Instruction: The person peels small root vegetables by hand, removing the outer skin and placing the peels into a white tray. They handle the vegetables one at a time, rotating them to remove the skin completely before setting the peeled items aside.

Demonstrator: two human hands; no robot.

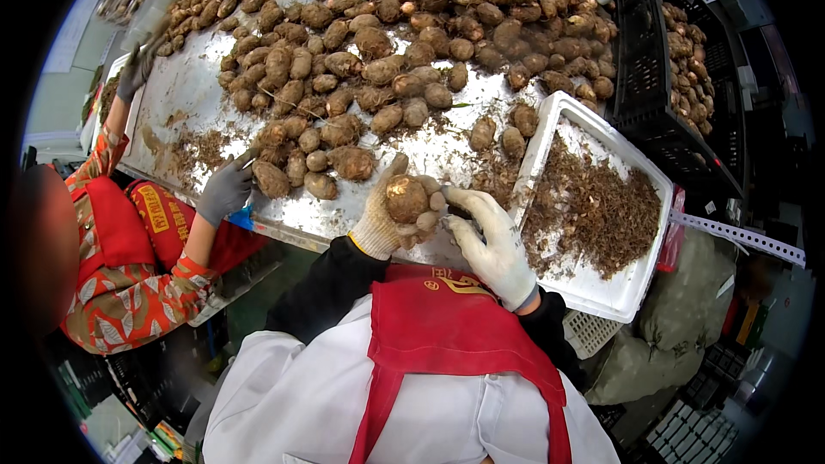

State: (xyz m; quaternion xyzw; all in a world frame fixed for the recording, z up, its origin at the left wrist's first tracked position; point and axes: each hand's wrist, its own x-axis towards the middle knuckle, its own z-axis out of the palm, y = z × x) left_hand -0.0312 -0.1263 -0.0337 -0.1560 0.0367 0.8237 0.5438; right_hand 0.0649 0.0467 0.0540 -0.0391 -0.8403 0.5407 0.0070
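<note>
A round brown taro corm (406,200) with a paler top rests in my left hand (377,222), which wears a cream knit glove; its fingers curl round the far side. Close by on the right is my right hand (486,248), in a white glove, its thumb and fingertips bent toward the corm. Something dark shows between those fingers, but whether it is a tool or the glove's palm I cannot make out. Just beyond my hands, more hairy taro corms (351,163) lie on the metal table (309,216).
A white foam tray (602,306) of brown root fibres and peelings stands at my right. Behind it are black plastic crates (648,71) with corms inside. On the left a co-worker's grey-gloved hand (227,190) touches the pile; their other hand (135,71) is farther back.
</note>
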